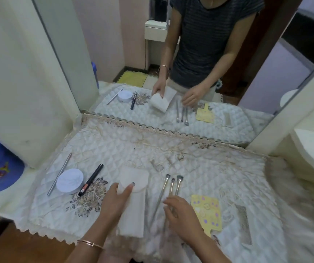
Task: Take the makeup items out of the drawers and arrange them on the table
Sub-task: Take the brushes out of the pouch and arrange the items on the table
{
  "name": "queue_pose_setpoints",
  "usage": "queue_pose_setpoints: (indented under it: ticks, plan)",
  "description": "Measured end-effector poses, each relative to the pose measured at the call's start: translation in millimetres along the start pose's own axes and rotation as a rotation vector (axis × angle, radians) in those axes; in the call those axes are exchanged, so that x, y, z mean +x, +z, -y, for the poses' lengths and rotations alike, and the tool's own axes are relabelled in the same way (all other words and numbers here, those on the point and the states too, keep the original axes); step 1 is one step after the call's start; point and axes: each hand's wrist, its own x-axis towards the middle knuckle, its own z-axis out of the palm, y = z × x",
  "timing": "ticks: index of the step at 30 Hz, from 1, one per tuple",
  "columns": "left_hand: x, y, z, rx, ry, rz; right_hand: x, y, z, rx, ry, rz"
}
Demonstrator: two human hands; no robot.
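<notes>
Left hand (118,200) grip holds pouch (135,221); right hand (182,215) nearer, on brushes (172,180) handles, grip unclear; brushes' long axis points away.

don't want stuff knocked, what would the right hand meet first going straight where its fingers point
Probably the makeup brushes, right at the fingers of the right hand; depth is unclear, so they may be touching.

From here I see a quilted white cover (209,168) with lace trim spread over the table (4,204). A large mirror (114,44) stands along its far edge and a cream cabinet panel (29,73) at its far-left corner. Wooden floor (19,243) shows below the near-left corner.
</notes>
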Motion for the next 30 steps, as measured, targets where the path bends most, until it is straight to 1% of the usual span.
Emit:
queue_pose_setpoints:
  ticks: [2,4,7,10,11,13,16,18,19,22,25,27,30]
  plan:
    - [12,2,-1,0.053,0.016,0.052,-3,-1,-16,-0.040,0.091,0.024]
    - [16,10,-4,0.126,0.039,0.084,-7,-2,-26,-0.034,0.146,0.006]
    - [17,22,-8,0.194,0.087,0.060,-9,-2,-37,-0.069,0.198,-0.032]
    - [16,26,-9,0.176,0.110,0.047,-12,-2,-45,-0.128,0.194,-0.044]
    - [15,27,-6,0.163,0.095,0.042,-13,-3,-45,-0.150,0.200,-0.030]
    - [13,30,-2,0.134,0.080,0.041,-15,-1,-50,-0.241,0.166,-0.064]
    - [8,34,3,0.128,0.094,0.055,-15,-8,-52,-0.322,0.256,-0.074]
    - [6,38,6,0.131,0.106,0.050,-19,-11,-55,-0.388,0.275,-0.047]
    - [5,41,7,0.136,0.110,0.045,-21,-12,-56,-0.391,0.266,-0.056]
    - [2,49,10,0.154,0.098,0.054,-25,-16,-57,-0.294,0.239,-0.039]
    - [1,52,12,0.142,0.087,0.058,-24,-17,-60,-0.295,0.226,-0.041]
    - [3,49,15,0.181,0.117,0.016,-22,-18,-59,-0.307,0.249,-0.021]
    - [2,38,21,0.273,0.153,-0.052,-19,-15,-63,-0.361,0.235,-0.079]
